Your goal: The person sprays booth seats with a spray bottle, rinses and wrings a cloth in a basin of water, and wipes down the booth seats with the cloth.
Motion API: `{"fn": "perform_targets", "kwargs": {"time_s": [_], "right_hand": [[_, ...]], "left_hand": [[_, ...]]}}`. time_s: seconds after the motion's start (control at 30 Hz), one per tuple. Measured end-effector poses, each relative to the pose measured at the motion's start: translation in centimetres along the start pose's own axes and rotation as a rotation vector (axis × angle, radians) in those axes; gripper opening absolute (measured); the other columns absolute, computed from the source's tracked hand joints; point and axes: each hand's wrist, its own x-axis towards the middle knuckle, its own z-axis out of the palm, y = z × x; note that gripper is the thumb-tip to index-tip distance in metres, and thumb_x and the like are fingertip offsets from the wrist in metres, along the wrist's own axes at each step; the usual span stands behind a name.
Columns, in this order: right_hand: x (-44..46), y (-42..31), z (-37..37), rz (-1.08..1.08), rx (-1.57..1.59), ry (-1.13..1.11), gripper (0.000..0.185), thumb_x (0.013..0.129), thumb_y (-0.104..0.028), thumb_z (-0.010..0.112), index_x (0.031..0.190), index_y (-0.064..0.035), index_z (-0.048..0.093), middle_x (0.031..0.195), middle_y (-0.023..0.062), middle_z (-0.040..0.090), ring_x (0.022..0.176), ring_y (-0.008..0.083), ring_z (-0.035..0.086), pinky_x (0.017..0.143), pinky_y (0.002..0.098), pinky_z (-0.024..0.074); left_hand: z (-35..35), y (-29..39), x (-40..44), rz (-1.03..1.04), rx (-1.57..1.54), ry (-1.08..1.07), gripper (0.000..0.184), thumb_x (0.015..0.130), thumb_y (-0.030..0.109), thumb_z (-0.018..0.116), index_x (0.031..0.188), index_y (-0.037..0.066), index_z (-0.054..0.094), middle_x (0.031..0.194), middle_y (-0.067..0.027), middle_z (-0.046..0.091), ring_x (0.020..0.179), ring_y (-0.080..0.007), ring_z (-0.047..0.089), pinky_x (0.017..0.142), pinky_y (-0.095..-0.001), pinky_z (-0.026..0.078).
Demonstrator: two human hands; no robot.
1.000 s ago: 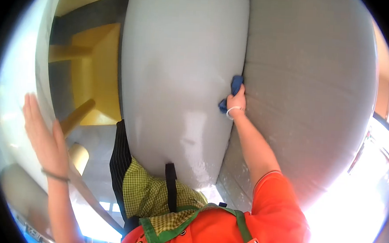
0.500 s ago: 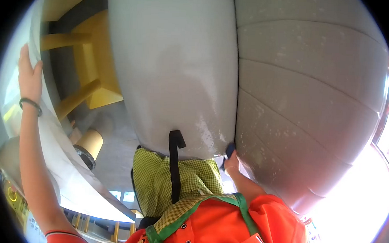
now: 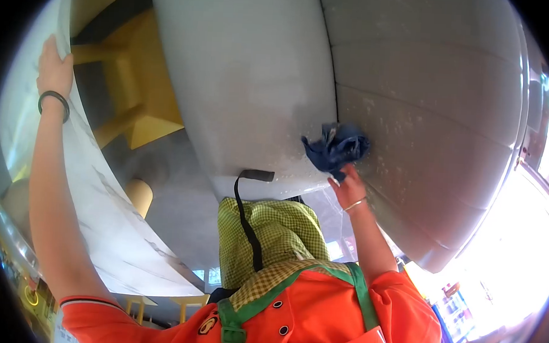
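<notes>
My right hand (image 3: 350, 189) grips a crumpled dark blue cloth (image 3: 341, 147) at its lower end. The cloth lies where the grey seat cushion (image 3: 248, 89) meets the grey padded backrest (image 3: 426, 111). White specks dot the backrest and the front part of the seat. My left hand (image 3: 55, 70) rests with outstretched fingers on the edge of a white marble-patterned table (image 3: 91, 224). A dark band circles the left wrist.
A yellow wooden chair (image 3: 146, 71) stands on the grey floor between table and bench. A tan cylindrical leg (image 3: 139, 197) shows under the table. My checked apron (image 3: 271, 227) has a loose black strap. Bright light comes from windows at the right.
My right hand has brought the cloth forward from the near end of the bench, up along the seam. The left hand stays on the table while the view shifts.
</notes>
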Motion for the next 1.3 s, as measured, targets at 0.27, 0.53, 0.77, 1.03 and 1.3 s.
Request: {"fn": "perform_targets", "kwargs": {"time_s": [0.27,0.53,0.77,1.03,1.3], "right_hand": [[7.3,7.3,0.6,-0.623,-1.142,0.24,0.075,0.075,-0.028,0.065,0.13,0.0052,0.025,0.129,0.0259,0.032,0.118,0.0376,0.034,0.098,0.0398,0.0288],[22.4,1.1,15.6,-0.969,-1.561,0.365,0.062,0.079,-0.035,0.055,0.121,0.006,0.034,0.121,0.0331,0.033,0.115,0.0468,0.029,0.098,0.0492,0.0232],[36.9,-7.4,33.5,-1.162,-1.548,0.411,0.052,0.08,-0.032,0.05,0.121,-0.0006,0.039,0.118,0.0283,0.04,0.109,0.0412,0.039,0.095,0.0462,0.029],[48.5,-11.9,46.4,-1.764,-1.407,-0.159,0.037,0.079,-0.017,0.047,0.114,-0.0047,0.05,0.11,0.0152,0.051,0.102,0.0318,0.048,0.089,0.0399,0.0381],[32.2,4.8,47.6,-1.349,-1.537,-1.355,0.03,0.066,-0.008,0.056,0.096,-0.0064,0.058,0.099,0.0108,0.054,0.101,0.0286,0.048,0.089,0.0371,0.0382]], "left_hand": [[-1.5,-0.2,-0.3,0.001,-0.009,0.03,0.055,0.081,0.021,0.047,0.131,0.008,0.03,0.135,-0.0101,0.033,0.123,-0.0272,0.033,0.097,-0.04,0.032],[-5.4,2.4,-2.4,0.01,-0.212,-0.091,0.061,0.077,0.002,0.047,0.133,0.0,0.024,0.138,-0.0178,0.026,0.129,-0.0314,0.022,0.106,-0.0361,0.016],[-7.1,4.8,-2.4,-0.129,-0.279,-0.19,0.064,0.075,-0.002,0.044,0.134,-0.001,0.021,0.14,-0.0166,0.022,0.131,-0.0296,0.018,0.107,-0.0367,0.012],[-8.4,5.3,-5.1,-0.183,-0.24,-0.225,0.067,0.07,-0.004,0.039,0.134,-0.003,0.02,0.141,-0.019,0.018,0.132,-0.0306,0.015,0.107,-0.0362,0.009],[-8.6,4.5,-5.6,-0.149,-0.231,-0.217,0.069,0.068,-0.007,0.042,0.134,-0.001,0.022,0.139,-0.021,0.022,0.13,-0.0347,0.019,0.106,-0.0392,0.013]]}}
